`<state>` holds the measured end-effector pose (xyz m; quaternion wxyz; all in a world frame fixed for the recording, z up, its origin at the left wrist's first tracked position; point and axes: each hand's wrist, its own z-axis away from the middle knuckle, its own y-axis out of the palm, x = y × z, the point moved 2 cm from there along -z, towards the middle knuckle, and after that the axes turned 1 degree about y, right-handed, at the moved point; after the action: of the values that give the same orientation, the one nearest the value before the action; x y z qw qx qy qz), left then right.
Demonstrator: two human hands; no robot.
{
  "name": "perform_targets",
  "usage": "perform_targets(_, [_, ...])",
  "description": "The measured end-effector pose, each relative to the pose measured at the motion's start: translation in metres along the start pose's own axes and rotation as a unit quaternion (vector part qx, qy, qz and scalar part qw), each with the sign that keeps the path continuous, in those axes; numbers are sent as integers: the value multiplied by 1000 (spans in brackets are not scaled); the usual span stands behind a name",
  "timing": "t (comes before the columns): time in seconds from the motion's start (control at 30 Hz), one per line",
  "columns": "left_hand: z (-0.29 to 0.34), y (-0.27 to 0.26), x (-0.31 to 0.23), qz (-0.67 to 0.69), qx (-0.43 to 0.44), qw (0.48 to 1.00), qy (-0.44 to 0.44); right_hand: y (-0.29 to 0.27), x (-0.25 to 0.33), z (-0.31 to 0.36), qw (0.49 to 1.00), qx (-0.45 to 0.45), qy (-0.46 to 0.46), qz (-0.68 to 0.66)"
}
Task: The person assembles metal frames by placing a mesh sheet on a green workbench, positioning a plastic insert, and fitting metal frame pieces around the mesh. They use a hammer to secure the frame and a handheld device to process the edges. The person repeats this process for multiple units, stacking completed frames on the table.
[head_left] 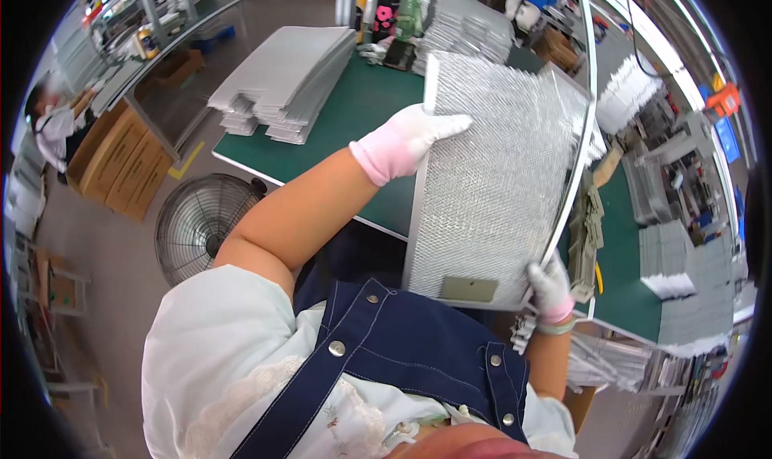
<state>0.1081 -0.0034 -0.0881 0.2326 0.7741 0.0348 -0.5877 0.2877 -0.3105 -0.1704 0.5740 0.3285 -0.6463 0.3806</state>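
Note:
A silver metal mesh filter panel (494,165) with a thin frame along its left and bottom edges is held tilted in front of me, over the near edge of the green table. My left hand (410,137), in a white and pink glove, is closed on its upper left edge, the thumb lying across the mesh. My gloved right hand (551,288) is closed at the lower right corner; its fingers are partly hidden. A long pale strip (572,190) runs up along the panel's right side. Near the bottom edge of the mesh sits a small olive-grey plate (470,288).
Stacked flat grey sheets (277,69) lie on the green table (342,97) at the left. More mesh panels (466,29), a green bottle (409,13) and a phone (400,55) are behind. A floor fan (201,226) stands left; metal parts (587,226) lie right. Another person (58,129) works far left.

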Motion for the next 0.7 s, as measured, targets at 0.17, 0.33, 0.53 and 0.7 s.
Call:
perform_targets(0.17, [62, 33, 55, 130, -123, 981, 80, -36, 90, -22, 967, 37, 57, 244])
perform_targets(0.33, [140, 18, 103, -245, 55, 889, -383, -41, 87, -28, 940, 225, 146, 210])
perform_targets(0.53, [113, 25, -34, -347, 261, 893, -120, -22, 98, -37, 919, 242, 160, 266])
perform_targets(0.7, [6, 106, -47, -689, 273, 605, 290, 14, 137, -49, 884, 294, 121, 341])
